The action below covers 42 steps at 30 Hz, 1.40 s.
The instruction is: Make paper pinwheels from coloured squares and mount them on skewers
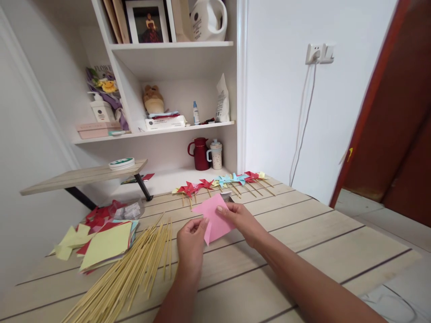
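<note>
A pink sheet of paper is held up over the table between both hands, with pointed corners sticking out at its left and bottom. My left hand pinches its lower left edge between thumb and fingers. My right hand grips the right side, the thumb lying on the front face and the other fingers behind. Just past the paper, a small greyish object is partly hidden. Finished paper pinwheels on sticks, red ones and light blue ones among them, lie in a row along the table's back edge.
Many thin wooden sticks lie left of my left hand. Beside them are stacked coloured paper squares, red paper pieces and a clear container. A small raised shelf stands at back left. A dark red jug stands behind.
</note>
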### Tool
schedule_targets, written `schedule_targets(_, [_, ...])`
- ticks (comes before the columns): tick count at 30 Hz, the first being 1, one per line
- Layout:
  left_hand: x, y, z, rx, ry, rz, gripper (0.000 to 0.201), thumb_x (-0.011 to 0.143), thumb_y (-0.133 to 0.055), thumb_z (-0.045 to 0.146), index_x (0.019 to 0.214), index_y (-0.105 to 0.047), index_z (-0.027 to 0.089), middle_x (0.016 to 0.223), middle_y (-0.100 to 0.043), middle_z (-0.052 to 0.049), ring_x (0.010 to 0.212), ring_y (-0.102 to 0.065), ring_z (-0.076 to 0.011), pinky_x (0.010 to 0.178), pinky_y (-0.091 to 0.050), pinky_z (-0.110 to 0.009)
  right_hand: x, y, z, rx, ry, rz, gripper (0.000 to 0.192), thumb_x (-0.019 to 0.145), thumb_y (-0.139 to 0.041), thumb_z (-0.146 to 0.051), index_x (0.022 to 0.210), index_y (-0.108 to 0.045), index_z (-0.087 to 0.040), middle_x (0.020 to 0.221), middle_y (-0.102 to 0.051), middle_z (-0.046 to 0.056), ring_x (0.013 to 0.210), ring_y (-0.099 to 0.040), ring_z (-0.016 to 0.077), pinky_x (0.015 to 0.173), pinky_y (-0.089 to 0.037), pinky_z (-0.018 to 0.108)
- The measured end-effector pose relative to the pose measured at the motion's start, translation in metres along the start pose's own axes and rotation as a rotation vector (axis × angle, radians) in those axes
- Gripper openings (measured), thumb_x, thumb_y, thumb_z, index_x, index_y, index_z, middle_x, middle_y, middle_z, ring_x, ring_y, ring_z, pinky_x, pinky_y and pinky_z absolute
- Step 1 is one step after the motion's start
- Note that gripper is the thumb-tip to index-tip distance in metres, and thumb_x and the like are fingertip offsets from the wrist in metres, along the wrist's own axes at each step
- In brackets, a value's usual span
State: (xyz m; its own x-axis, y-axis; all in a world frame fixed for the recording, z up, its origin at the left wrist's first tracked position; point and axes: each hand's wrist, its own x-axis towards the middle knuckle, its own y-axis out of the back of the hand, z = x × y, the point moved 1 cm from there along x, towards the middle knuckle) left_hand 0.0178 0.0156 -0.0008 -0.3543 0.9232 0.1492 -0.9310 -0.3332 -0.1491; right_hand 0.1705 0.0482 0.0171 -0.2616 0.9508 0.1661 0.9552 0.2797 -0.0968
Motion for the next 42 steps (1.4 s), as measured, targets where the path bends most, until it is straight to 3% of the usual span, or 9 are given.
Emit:
schedule_targets(6, [-0.003, -0.005, 0.000, 0.014, -0.039, -0.017, 0.019, 0.062, -0.081, 0.031, 0.073, -0.078, 0.015, 0.072, -0.075, -0.006, 0.068, -0.066, -0.0197, 0.065, -0.049, -0.028, -0.001, 0.000, -0.001, -0.008, -0.014, 0.035, 0.045, 0.066, -0.078, -0.053, 0.086, -0.073, -0.013, 0.081, -0.073, 0.007, 0.069, -0.062, 0.0194, 0.063, -0.043, 0.029])
schedule_targets(13, [-0.003, -0.006, -0.001, -0.006, 0.009, -0.047, 0.023, 0.063, -0.080, 0.032, 0.079, -0.079, 0.015, 0.079, -0.077, -0.008, 0.071, -0.068, -0.0205, 0.066, -0.051, -0.029, -0.001, 0.000, 0.000, -0.017, -0.027, 0.031, 0.046, 0.068, -0.075, -0.056, 0.085, -0.071, -0.013, 0.082, -0.073, 0.008, 0.070, -0.062, 0.0199, 0.063, -0.042, 0.029])
schedule_targets(24, [-0.002, -0.004, -0.003, -0.021, 0.013, -0.006, 0.023, 0.063, -0.081, 0.030, 0.081, -0.079, 0.015, 0.085, -0.078, -0.010, 0.082, -0.071, -0.0243, 0.078, -0.054, -0.034, 0.002, 0.004, 0.002, 0.026, -0.007, 0.041, 0.041, 0.064, -0.080, -0.049, 0.082, -0.072, -0.013, 0.074, -0.071, 0.004, 0.065, -0.059, 0.0170, 0.063, -0.041, 0.028])
schedule_targets(32, [-0.002, -0.004, -0.002, -0.093, 0.137, -0.035, 0.030, 0.066, -0.082, 0.026, 0.093, -0.077, 0.014, 0.098, -0.077, -0.012, 0.090, -0.070, -0.0234, 0.082, -0.052, -0.033, 0.003, 0.005, 0.003, 0.054, -0.016, 0.029, 0.041, 0.060, -0.083, -0.042, 0.087, -0.073, -0.014, 0.081, -0.073, 0.005, 0.068, -0.063, 0.0181, 0.064, -0.044, 0.029])
schedule_targets(36, [0.000, -0.001, -0.001, -0.195, 0.138, -0.141, 0.034, 0.072, -0.079, 0.035, 0.100, -0.076, 0.015, 0.105, -0.076, -0.012, 0.096, -0.068, -0.0221, 0.087, -0.049, -0.032, 0.001, 0.004, -0.003, 0.034, -0.019, 0.058, 0.039, 0.058, -0.084, -0.040, 0.085, -0.071, -0.015, 0.076, -0.071, 0.003, 0.065, -0.060, 0.0162, 0.062, -0.044, 0.028])
schedule_targets(39, [-0.002, -0.002, 0.003, -0.237, 0.135, -0.287, 0.042, 0.079, -0.071, 0.048, 0.105, -0.075, 0.014, 0.100, -0.076, -0.012, 0.092, -0.068, -0.0225, 0.083, -0.049, -0.031, 0.000, 0.004, -0.007, 0.036, -0.010, 0.062, 0.038, 0.058, -0.084, -0.041, 0.083, -0.071, -0.016, 0.076, -0.071, 0.003, 0.065, -0.060, 0.0166, 0.062, -0.044, 0.028])
schedule_targets(42, [-0.005, -0.002, 0.007, -0.244, 0.154, -0.343, 0.050, 0.078, -0.069, 0.055, 0.106, -0.075, 0.015, 0.100, -0.076, -0.012, 0.087, -0.068, -0.0223, 0.077, -0.049, -0.030, 0.001, 0.005, -0.007, 0.068, -0.007, 0.040, 0.039, 0.058, -0.084, -0.040, 0.086, -0.071, -0.016, 0.079, -0.072, 0.004, 0.067, -0.061, 0.0174, 0.063, -0.045, 0.028])
